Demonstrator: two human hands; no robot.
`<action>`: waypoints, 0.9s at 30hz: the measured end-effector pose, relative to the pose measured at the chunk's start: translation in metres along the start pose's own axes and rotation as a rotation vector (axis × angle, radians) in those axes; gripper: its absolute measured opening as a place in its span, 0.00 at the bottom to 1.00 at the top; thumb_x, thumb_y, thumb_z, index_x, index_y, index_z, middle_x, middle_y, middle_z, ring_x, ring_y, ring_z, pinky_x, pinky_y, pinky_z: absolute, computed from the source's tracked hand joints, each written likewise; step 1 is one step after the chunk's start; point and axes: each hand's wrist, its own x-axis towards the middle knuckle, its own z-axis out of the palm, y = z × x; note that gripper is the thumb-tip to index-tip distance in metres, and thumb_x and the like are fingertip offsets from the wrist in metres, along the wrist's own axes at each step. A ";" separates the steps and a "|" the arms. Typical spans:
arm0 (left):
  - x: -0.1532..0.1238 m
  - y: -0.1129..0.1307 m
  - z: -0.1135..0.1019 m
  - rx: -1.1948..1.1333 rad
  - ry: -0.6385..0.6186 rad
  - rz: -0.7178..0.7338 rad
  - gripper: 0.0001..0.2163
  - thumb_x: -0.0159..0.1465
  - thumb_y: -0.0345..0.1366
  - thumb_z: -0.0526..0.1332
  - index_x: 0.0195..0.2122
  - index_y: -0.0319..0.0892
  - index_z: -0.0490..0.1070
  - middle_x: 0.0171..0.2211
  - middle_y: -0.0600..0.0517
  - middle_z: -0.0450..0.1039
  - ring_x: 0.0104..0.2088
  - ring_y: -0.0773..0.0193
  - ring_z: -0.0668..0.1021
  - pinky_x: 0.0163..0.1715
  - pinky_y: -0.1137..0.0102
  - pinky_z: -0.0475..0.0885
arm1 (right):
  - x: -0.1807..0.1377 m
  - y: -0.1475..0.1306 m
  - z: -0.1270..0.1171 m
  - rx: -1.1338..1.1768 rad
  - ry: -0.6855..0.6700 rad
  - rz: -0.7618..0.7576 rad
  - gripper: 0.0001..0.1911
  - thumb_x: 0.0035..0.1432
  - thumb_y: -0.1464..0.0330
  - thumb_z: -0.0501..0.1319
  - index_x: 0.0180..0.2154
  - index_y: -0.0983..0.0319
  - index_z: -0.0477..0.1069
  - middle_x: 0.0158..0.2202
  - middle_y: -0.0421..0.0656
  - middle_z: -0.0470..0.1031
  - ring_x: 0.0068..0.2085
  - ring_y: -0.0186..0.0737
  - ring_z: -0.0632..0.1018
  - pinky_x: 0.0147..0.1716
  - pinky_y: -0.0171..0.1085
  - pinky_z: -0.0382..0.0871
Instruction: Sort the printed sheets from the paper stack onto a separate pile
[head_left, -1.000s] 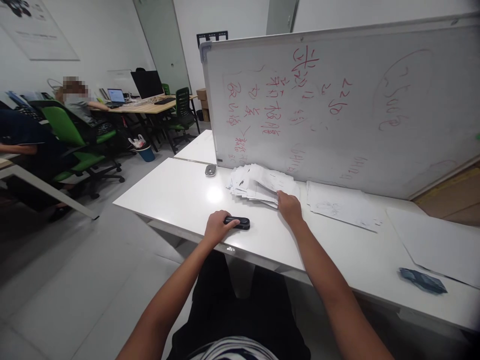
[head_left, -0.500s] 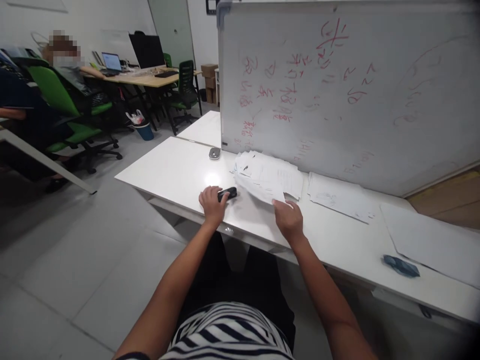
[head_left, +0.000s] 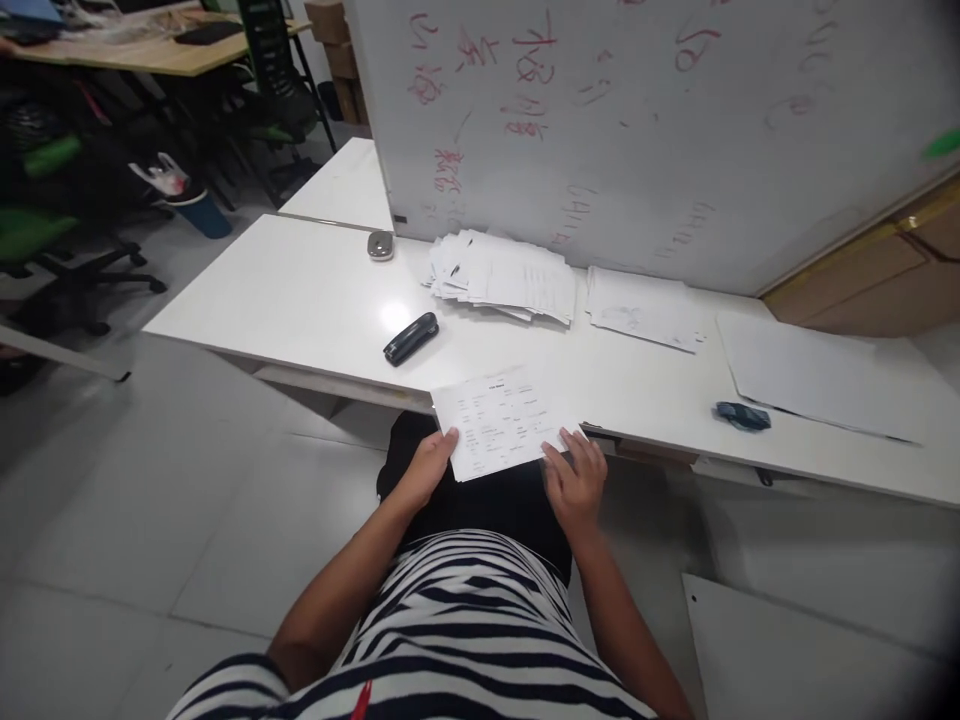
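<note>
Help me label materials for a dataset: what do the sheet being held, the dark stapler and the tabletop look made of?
The sheet, pinched between left hand and right hand, looks like thin matte paper, printed. The stapler seems glossy black plastic, perhaps with metal inside. The tabletop looks like smooth white laminate; it reflects a lamp glare.

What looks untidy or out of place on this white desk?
The paper pile by the whiteboard is fanned out unevenly, its edges not squared. The printed sheet that both hands hold juts over the desk edge. Nothing looks spilled or damaged.

Office — whiteboard [head_left: 645, 130], desks [head_left: 300, 290], chairs [head_left: 270, 70]
</note>
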 end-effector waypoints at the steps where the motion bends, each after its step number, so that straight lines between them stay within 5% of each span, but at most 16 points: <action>1: 0.000 0.003 -0.002 -0.006 0.001 -0.011 0.24 0.57 0.54 0.63 0.43 0.36 0.75 0.39 0.42 0.79 0.39 0.54 0.79 0.43 0.61 0.72 | -0.003 -0.001 0.001 0.054 0.027 0.094 0.13 0.60 0.69 0.59 0.47 0.57 0.73 0.57 0.49 0.69 0.60 0.50 0.66 0.59 0.55 0.58; 4: 0.004 0.010 -0.007 0.010 0.015 -0.043 0.24 0.54 0.54 0.65 0.38 0.35 0.77 0.35 0.43 0.80 0.34 0.55 0.80 0.40 0.61 0.73 | -0.003 -0.004 0.002 0.407 0.076 0.545 0.21 0.61 0.60 0.58 0.54 0.60 0.67 0.58 0.53 0.67 0.57 0.51 0.70 0.53 0.53 0.66; 6: 0.006 0.013 -0.008 0.050 0.030 -0.055 0.23 0.51 0.52 0.68 0.36 0.34 0.77 0.34 0.44 0.80 0.33 0.56 0.80 0.37 0.63 0.74 | 0.001 -0.003 0.001 0.721 -0.004 0.857 0.26 0.59 0.56 0.59 0.55 0.61 0.65 0.54 0.53 0.71 0.51 0.49 0.75 0.48 0.49 0.71; 10: 0.007 0.019 -0.004 0.089 0.055 -0.024 0.24 0.47 0.48 0.72 0.41 0.37 0.76 0.41 0.44 0.79 0.38 0.55 0.80 0.39 0.64 0.74 | 0.007 0.004 -0.003 0.978 -0.115 1.175 0.29 0.45 0.56 0.70 0.47 0.63 0.72 0.45 0.50 0.78 0.40 0.46 0.79 0.41 0.44 0.74; 14: 0.006 0.018 -0.003 0.020 -0.014 -0.017 0.26 0.53 0.51 0.67 0.48 0.39 0.74 0.45 0.44 0.78 0.43 0.55 0.79 0.46 0.62 0.72 | 0.005 0.010 -0.002 0.959 -0.049 1.234 0.27 0.40 0.58 0.73 0.41 0.65 0.76 0.40 0.48 0.80 0.36 0.43 0.79 0.38 0.42 0.74; 20: 0.009 0.011 -0.009 0.054 -0.131 -0.027 0.24 0.57 0.53 0.63 0.43 0.35 0.76 0.39 0.43 0.79 0.38 0.56 0.80 0.44 0.62 0.72 | 0.000 0.017 -0.001 0.863 -0.029 1.231 0.26 0.43 0.54 0.70 0.40 0.66 0.78 0.37 0.47 0.80 0.33 0.41 0.78 0.34 0.40 0.72; 27: 0.016 0.015 -0.004 0.167 0.103 0.010 0.22 0.48 0.47 0.71 0.38 0.36 0.77 0.37 0.45 0.79 0.36 0.56 0.79 0.36 0.65 0.73 | -0.003 0.023 -0.007 0.643 -0.042 1.132 0.28 0.46 0.51 0.67 0.40 0.68 0.78 0.35 0.47 0.79 0.33 0.41 0.76 0.32 0.38 0.69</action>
